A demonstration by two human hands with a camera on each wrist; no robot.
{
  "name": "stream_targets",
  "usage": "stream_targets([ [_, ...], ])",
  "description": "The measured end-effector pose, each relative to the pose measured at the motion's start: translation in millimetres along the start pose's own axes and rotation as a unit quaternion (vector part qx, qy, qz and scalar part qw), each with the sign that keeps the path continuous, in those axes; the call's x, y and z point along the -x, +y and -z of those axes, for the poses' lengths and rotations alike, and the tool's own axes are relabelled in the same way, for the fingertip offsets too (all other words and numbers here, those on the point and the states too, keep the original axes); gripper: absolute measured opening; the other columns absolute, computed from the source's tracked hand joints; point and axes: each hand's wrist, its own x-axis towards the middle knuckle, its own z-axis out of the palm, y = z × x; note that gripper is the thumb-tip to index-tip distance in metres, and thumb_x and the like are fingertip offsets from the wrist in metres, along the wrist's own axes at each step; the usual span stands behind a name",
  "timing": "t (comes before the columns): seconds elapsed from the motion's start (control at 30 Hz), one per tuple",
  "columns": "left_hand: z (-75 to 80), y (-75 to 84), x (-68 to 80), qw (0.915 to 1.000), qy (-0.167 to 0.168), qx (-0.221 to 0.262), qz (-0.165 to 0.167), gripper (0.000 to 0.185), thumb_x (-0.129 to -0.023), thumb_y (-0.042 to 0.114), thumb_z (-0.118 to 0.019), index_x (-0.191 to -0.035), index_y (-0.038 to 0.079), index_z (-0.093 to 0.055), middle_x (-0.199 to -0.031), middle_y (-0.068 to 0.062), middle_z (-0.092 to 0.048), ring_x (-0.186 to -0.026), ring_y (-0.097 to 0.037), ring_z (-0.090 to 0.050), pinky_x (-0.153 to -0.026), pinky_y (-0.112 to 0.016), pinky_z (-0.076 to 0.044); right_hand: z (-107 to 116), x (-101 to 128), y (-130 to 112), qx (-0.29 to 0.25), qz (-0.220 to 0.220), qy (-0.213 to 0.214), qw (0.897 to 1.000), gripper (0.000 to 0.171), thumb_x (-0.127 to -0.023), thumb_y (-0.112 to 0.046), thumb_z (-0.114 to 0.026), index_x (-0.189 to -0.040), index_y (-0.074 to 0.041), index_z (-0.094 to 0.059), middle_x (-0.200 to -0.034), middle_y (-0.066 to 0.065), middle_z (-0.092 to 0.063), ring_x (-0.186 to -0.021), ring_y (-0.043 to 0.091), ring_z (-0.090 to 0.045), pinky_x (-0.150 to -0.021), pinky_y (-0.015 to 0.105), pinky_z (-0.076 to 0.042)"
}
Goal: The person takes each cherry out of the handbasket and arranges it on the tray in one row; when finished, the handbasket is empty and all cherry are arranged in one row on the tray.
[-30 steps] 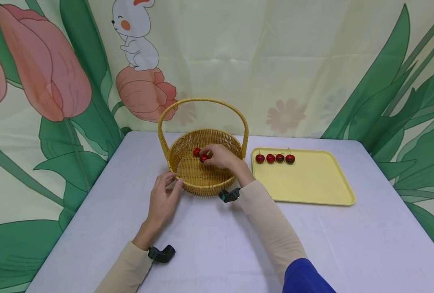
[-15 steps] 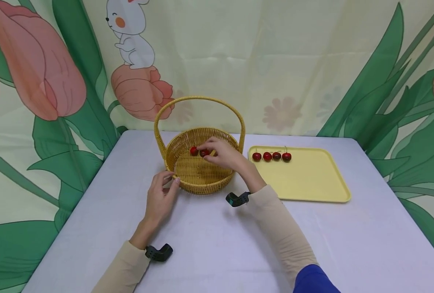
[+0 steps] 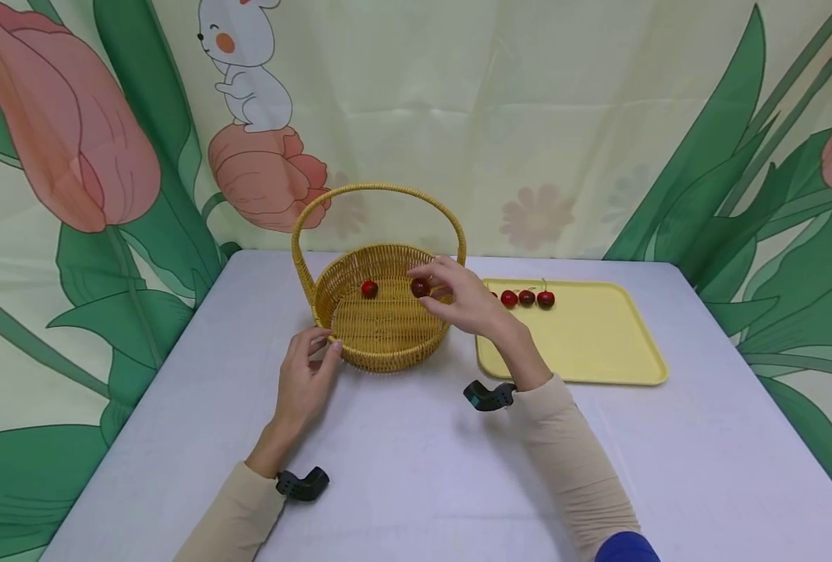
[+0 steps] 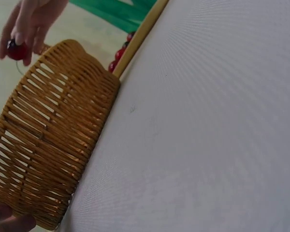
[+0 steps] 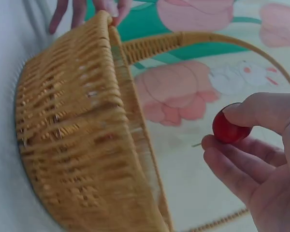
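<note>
A dark red cherry is pinched between the thumb and fingers of my right hand, above the right side of the wicker basket. Its thin stem shows below it in the left wrist view. My left hand holds the basket's front left rim, thumb on the near side. Inside the basket, one red cherry lies toward the back left. To the right, several cherries sit in a row along the far edge of the yellow tray; my right hand partly hides the leftmost one.
The basket's tall arched handle rises over it. A white cloth covers the table, and a printed curtain with tulips and a rabbit hangs behind it. The tray stands just right of the basket.
My right hand has picked a cherry up from beside the other one in the basket and carried it up and rightward toward the rim. The left hand stays at the rim.
</note>
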Motion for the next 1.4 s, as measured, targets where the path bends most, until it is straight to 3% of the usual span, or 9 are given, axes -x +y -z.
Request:
stream_targets([
  [0.2, 0.4, -1.5, -0.7, 1.0000, 0.002, 0.001, -0.001, 0.037, -0.100, 0.031, -0.061, -0.129, 0.008, -0.056, -0.136, -0.014, -0.054, -0.119, -0.035, -0.064, -0.084, -0.048, -0.058, 17, 21, 9, -0.002, 0.002, 0.044, 0.999, 0.034, -0.092, -0.004, -0.068, -0.125, -0.006, -0.063, -0.118, 0.009, -0.063, -0.108, 0.026, -0.067, -0.092, 0.041, -0.057],
  [0.43, 2.0, -1.5, -0.7, 1.0000, 0.003, -0.002, 0.000, 0.037, -0.101, 0.030, -0.060, -0.130, 0.007, -0.056, -0.136, -0.014, -0.054, -0.120, -0.035, -0.064, -0.085, -0.049, -0.058, 30, 40, 22, -0.031, -0.064, 0.065, 0.995, 0.032, -0.089, -0.003, -0.070, -0.118, -0.006, -0.059, -0.114, 0.012, -0.069, -0.100, 0.028, -0.070, -0.083, 0.040, -0.055],
  [0.7, 2.4, 1.3, -0.6, 0.9999, 0.003, -0.011, 0.004, 0.036, -0.101, 0.030, -0.060, -0.129, 0.008, -0.055, -0.136, -0.014, -0.054, -0.120, -0.036, -0.064, -0.084, -0.048, -0.057, 46, 50, 38, -0.055, -0.085, 0.088, 0.991, 0.034, -0.090, -0.002, -0.070, -0.123, -0.005, -0.061, -0.121, 0.013, -0.059, -0.108, 0.031, -0.066, -0.085, 0.018, -0.055],
  [0.83, 2.6, 2.1, -1.2, 0.9999, 0.002, -0.010, 0.005, 0.037, -0.101, 0.030, -0.060, -0.130, 0.007, -0.055, -0.135, -0.014, -0.054, -0.120, -0.036, -0.064, -0.084, -0.047, -0.057, 56, 55, 49, -0.083, -0.094, 0.113, 0.986, 0.035, -0.090, 0.001, -0.069, -0.125, 0.000, -0.063, -0.120, 0.015, -0.051, -0.111, 0.031, -0.064, -0.082, 0.015, -0.055],
  [0.97, 2.4, 2.8, -1.2, 1.0000, 0.000, -0.007, 0.004, 0.038, -0.101, 0.031, -0.060, -0.130, 0.007, -0.055, -0.135, -0.015, -0.054, -0.121, -0.037, -0.063, -0.085, -0.048, -0.056, 67, 63, 63, -0.072, -0.109, 0.146, 0.981, 0.040, -0.091, 0.000, -0.069, -0.131, -0.001, -0.063, -0.122, 0.017, -0.049, -0.110, 0.026, -0.061, -0.078, 0.012, -0.054],
  [1.07, 2.3, 2.9, -0.7, 1.0000, -0.001, -0.007, 0.004, 0.038, -0.101, 0.031, -0.060, -0.130, 0.006, -0.055, -0.136, -0.015, -0.054, -0.120, -0.037, -0.063, -0.084, -0.049, -0.056, 75, 70, 74, -0.031, -0.132, 0.162, 0.977, 0.044, -0.093, -0.005, -0.069, -0.136, -0.004, -0.060, -0.127, 0.018, -0.051, -0.110, 0.026, -0.060, -0.078, 0.010, -0.052],
  [1.23, 1.5, 1.9, -0.7, 0.9999, -0.001, -0.010, 0.004, 0.038, -0.101, 0.030, -0.059, -0.130, 0.006, -0.054, -0.136, -0.016, -0.053, -0.120, -0.038, -0.063, -0.085, -0.050, -0.056, 84, 84, 93, 0.009, -0.208, 0.167, 0.964, 0.048, -0.096, -0.017, -0.068, -0.143, -0.013, -0.056, -0.139, 0.016, -0.051, -0.118, 0.035, -0.062, -0.084, 0.026, -0.054],
  [1.4, 0.2, 2.3, 0.1, 1.0000, -0.002, -0.007, 0.004, 0.037, -0.101, 0.031, -0.060, -0.129, 0.007, -0.054, -0.135, -0.016, -0.053, -0.120, -0.038, -0.063, -0.084, -0.050, -0.057, 91, 95, 112, 0.024, -0.246, 0.150, 0.957, 0.050, -0.098, -0.019, -0.065, -0.146, -0.010, -0.052, -0.145, 0.022, -0.042, -0.121, 0.044, -0.059, -0.085, 0.034, -0.049],
])
